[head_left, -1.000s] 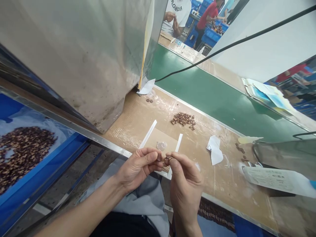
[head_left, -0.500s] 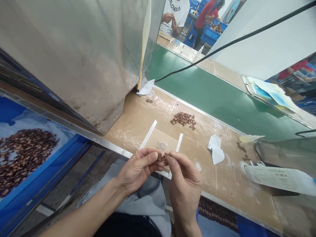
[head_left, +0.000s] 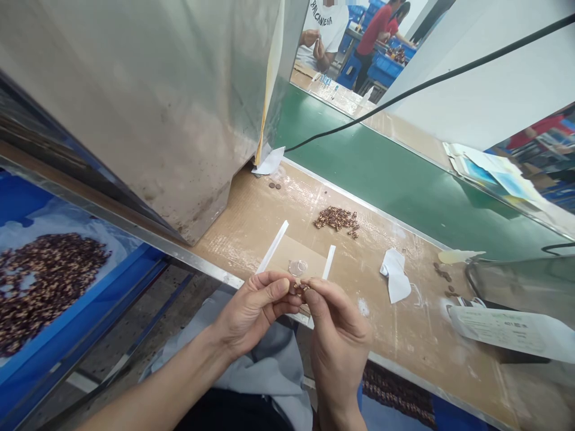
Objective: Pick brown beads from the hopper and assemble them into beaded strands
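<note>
My left hand [head_left: 256,311] and my right hand [head_left: 339,338] meet at the near edge of the cardboard-covered bench [head_left: 404,335]. Both pinch a small copper-coloured part [head_left: 298,289] between their fingertips. Just beyond the fingers lies a clear round disc [head_left: 298,267] between two white strips [head_left: 272,246] [head_left: 329,261]. Farther back on the bench sits a pile of small copper parts [head_left: 338,218].
A large metal housing [head_left: 148,102] rises at the left. A blue bin of brown parts [head_left: 47,287] sits below left. A green conveyor belt [head_left: 386,173] runs behind, crossed by a black cable [head_left: 404,93]. White paper scrap [head_left: 394,272], a label sheet [head_left: 512,332]; other people work far back.
Both hands stay pinched together on the small part; the fingers shift only slightly. The view has tilted a little.
</note>
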The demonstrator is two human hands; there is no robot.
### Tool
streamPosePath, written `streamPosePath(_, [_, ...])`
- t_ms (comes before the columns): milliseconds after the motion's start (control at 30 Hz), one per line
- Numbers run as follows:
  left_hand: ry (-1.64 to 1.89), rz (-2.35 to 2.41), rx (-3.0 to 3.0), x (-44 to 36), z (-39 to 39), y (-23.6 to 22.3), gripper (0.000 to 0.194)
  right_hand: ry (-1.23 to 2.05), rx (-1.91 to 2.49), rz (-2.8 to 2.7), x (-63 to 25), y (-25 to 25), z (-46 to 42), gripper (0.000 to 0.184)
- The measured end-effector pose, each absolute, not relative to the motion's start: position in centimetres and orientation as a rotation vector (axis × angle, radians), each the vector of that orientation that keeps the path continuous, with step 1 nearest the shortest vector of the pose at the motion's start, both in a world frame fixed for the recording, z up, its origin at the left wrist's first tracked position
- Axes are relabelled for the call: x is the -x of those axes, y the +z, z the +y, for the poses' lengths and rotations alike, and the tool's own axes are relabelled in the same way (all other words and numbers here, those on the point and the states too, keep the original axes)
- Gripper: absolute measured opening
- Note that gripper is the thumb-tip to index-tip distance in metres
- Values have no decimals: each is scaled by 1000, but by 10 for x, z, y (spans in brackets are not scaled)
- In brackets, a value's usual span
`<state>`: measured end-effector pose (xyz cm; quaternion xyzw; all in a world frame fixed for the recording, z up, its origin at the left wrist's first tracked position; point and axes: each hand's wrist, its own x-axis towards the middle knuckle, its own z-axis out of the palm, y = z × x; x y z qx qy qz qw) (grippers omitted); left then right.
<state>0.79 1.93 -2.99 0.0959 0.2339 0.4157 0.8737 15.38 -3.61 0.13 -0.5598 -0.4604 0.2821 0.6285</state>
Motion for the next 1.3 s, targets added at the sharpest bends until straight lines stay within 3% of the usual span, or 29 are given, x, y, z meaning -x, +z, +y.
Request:
streamPosePath(767, [966,710,-211,-8,9,6,41,370,1212,-1286,-150,-4,-36,23])
streamPosePath(967, [983,754,-335,-7,6,5,42,515,1232,-1185,-152,-4,-36,16])
streamPosePath(1300, [958,787,-1210,6,1,-5,46,791,1196,-945,-156,7,-44,1])
